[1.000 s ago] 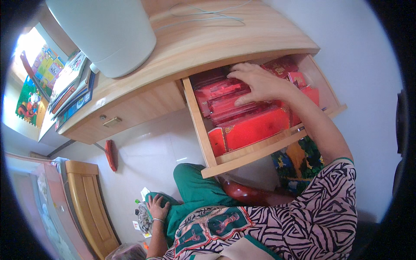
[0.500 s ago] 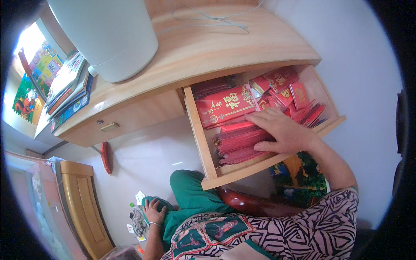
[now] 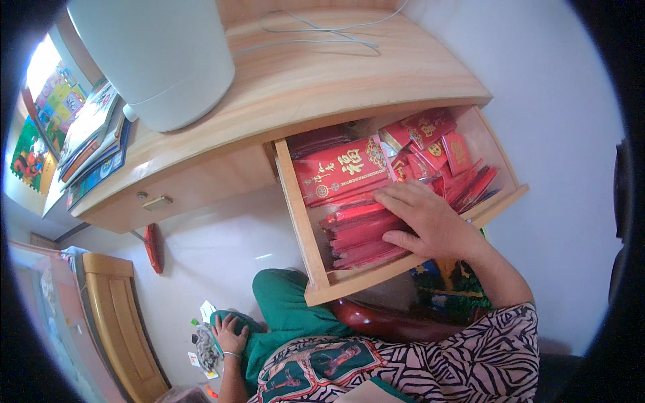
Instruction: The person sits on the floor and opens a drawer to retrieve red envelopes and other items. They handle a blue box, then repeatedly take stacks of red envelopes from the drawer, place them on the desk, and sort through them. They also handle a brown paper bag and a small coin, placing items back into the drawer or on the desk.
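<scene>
At lower left, the left hand rests on green trousers, fingers loosely spread, holding nothing. At centre, the pulled-out wooden drawer is open from above, its left wall well apart from the right hand, its front edge running beneath that wrist. Inside lies a flat red envelope with gold print; just below it, a ridged stack of thin red envelopes sits under the right hand, whose thumb and fingers spread wide. Smaller red-and-gold packets lie farther right.

1. Envelopes lie in the drawer; right hand rests on the front stack.
2. Container stands on desk, left of cord.
3. Books lie left of container.
</scene>
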`<act>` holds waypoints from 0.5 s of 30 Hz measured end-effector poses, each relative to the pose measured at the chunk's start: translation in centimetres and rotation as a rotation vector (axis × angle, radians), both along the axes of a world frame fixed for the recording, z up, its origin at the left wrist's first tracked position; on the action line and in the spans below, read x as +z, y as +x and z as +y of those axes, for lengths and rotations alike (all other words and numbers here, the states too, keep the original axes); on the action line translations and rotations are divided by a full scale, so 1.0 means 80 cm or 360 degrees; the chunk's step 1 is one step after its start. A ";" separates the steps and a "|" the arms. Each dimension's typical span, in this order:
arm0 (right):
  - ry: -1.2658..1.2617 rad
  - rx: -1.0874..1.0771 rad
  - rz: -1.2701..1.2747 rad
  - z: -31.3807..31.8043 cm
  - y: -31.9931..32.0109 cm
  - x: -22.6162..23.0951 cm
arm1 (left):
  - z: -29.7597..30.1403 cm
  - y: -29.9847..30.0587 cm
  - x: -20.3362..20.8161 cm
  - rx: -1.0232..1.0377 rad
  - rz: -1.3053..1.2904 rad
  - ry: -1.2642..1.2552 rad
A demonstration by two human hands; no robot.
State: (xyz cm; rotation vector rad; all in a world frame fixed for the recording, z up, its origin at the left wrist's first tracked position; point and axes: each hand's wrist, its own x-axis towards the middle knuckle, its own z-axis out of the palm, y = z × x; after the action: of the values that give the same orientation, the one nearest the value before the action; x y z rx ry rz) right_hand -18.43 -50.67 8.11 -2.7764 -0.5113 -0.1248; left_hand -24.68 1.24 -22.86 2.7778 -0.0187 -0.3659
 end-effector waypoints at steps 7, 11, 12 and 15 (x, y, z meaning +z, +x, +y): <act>0.0027 -0.0139 0.0092 0.012 0.004 0.016 | -0.003 0.005 0.007 0.0049 0.0028 0.0015; 0.0043 -0.0182 0.0161 0.018 0.010 0.021 | -0.002 0.010 0.010 0.0017 0.0024 0.0008; 0.0054 -0.0181 0.0166 0.018 0.012 0.021 | -0.002 0.011 0.011 0.0008 0.0033 -0.0007; 0.0067 -0.0185 0.0153 0.020 0.013 0.021 | -0.004 0.018 0.010 -0.0022 0.0041 0.0004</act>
State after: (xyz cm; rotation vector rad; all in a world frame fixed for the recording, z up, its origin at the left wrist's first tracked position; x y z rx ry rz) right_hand -17.36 -49.04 9.80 -2.7544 -0.3195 -0.0274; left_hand -23.25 0.96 -22.03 2.7765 -0.0316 -0.4051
